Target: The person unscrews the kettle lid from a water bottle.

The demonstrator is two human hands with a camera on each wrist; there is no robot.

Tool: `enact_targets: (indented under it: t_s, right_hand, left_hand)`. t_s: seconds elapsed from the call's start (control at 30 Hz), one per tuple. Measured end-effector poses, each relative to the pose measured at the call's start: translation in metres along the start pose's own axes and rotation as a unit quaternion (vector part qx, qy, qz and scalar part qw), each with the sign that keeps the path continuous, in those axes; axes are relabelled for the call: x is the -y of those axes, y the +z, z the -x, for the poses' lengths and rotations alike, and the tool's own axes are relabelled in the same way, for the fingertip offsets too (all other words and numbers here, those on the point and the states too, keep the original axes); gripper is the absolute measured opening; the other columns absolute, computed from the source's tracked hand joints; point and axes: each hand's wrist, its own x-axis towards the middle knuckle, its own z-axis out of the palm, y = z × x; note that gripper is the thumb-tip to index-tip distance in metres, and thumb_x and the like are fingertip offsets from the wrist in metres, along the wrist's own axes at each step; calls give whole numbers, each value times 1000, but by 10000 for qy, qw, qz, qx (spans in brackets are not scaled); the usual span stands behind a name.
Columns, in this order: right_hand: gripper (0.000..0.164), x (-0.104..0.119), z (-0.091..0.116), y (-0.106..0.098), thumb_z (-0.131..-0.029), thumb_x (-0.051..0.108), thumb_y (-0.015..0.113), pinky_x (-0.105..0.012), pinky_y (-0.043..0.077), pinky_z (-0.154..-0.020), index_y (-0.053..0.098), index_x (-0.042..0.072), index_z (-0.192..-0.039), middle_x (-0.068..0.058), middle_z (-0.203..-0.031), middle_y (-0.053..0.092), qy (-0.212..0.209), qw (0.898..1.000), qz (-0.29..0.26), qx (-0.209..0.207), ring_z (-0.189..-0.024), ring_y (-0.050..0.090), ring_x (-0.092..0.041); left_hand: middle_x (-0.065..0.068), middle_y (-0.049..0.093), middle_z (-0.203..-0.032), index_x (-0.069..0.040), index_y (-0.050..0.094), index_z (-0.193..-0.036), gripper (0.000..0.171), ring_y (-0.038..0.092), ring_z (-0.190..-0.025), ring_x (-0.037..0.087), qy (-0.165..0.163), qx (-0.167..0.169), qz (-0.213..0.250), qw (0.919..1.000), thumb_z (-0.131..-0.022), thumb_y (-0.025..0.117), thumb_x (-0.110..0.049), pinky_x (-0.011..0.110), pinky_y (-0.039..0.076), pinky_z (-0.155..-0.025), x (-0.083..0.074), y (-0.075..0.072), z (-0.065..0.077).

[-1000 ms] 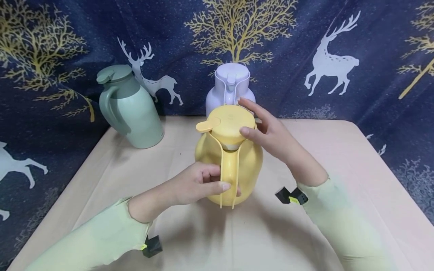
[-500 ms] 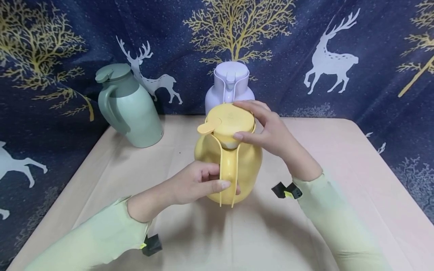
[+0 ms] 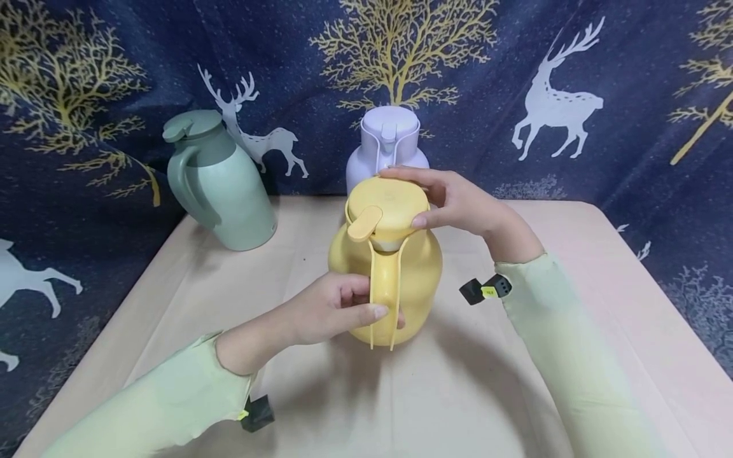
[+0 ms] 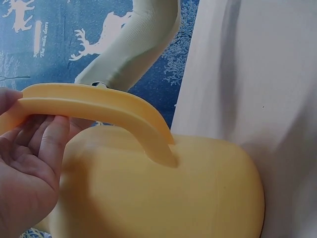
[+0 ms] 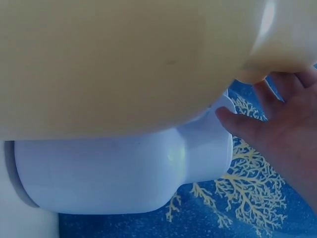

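Observation:
A yellow vacuum jug (image 3: 420, 280) stands upright mid-table in the head view. My left hand (image 3: 335, 308) holds its handle (image 3: 386, 286), thumb across the front and fingers curled behind. In the left wrist view the hand (image 4: 34, 163) wraps the handle away from the jug's body. The round yellow lid (image 3: 392, 197) sits on top, its tab (image 3: 365, 222) pointing front-left. My right hand (image 3: 458, 200) grips the lid's right side, thumb in front and fingers at the far rim. Those fingertips show partly behind the lid in the right wrist view.
Directly behind the yellow jug stands a lilac jug (image 3: 389, 143), partly hidden by it. A green jug (image 3: 229, 191) is at the table's back left. A dark cloth with deer and trees (image 3: 458, 76) hangs behind the beige tabletop (image 3: 532, 235).
The lid has turned counterclockwise, its tab swinging from the left toward the front. My right hand has shifted left around the lid, its wrist rising. The left hand keeps its hold.

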Motion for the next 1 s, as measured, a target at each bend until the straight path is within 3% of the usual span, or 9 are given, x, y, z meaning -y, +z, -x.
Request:
enact_targets:
  t_s: [0.13,0.27,0.4,0.53,0.6,0.67,0.77,0.83,1.0]
  right_hand:
    - [94,0,0,-3,-88,38,80,-18,45,-110,31,2,-159,-16,-166,35,95,9992,-223,328,-134,53,-3]
    - [112,1,3,-1,-85,63,74,-16,39,-115,18,7,-164,-11,-174,16,-27,9987,-379,329,-154,34,-18]
    - [133,7,11,16,-70,89,64,-37,37,-123,17,8,-164,-9,-174,15,48,9987,4,-515,-157,26,-38]
    - [140,18,17,39,-57,97,59,-60,25,-126,31,8,-161,-14,-168,31,453,9822,925,-1572,-154,30,-38]
    - [121,22,18,48,-67,84,71,-58,24,-127,39,11,-158,-14,-164,40,670,9704,1254,-1951,-154,31,-34]
    - [97,25,17,54,-78,61,82,-54,24,-127,46,14,-154,-12,-160,45,817,9614,1441,-2196,-151,35,-30]
    - [74,24,17,55,-83,19,84,-50,27,-127,52,14,-150,-10,-157,49,848,9569,1483,-2349,-150,39,-27]
    - [73,21,17,53,-83,18,84,-48,28,-127,53,12,-149,-11,-157,50,751,9597,1419,-2309,-151,39,-28]
    - [94,9,16,39,-75,56,86,-46,31,-126,53,7,-148,-15,-155,51,329,9752,944,-1974,-148,44,-26]
  left_hand:
    - [28,74,-113,12,64,-119,44,74,-104,15,-28,-6,45,10000,-101,61,-27,30,60,-93,0,0,-1]
    - [28,74,-114,12,65,-118,45,74,-105,16,-21,-28,27,10000,-101,61,-30,31,60,-94,0,0,-1]
    - [27,74,-113,12,65,-118,44,74,-103,15,-18,-7,6,10000,-102,60,-29,30,60,-93,0,0,-2]
    - [27,75,-111,12,65,-118,43,73,-102,15,-12,-21,-31,10000,-102,60,-28,30,60,-93,0,1,-1]
    - [26,75,-111,11,66,-118,43,73,-101,13,-11,-80,-74,9999,-101,60,-28,29,60,-92,-1,1,0]
    - [25,76,-111,11,66,-118,43,73,-101,12,-30,-124,-75,9999,-101,60,-28,29,60,-92,-1,0,1]
    - [25,76,-110,10,66,-116,41,73,-100,12,-19,-148,-122,9998,-101,60,-27,28,60,-92,-1,0,2]
    - [27,75,-111,12,65,-117,43,73,-101,13,-41,-111,-46,9999,-101,60,-28,29,60,-92,-1,1,1]
    - [29,73,-113,13,63,-120,48,74,-102,15,-54,-51,51,10000,-101,61,-30,30,61,-92,-1,2,-1]
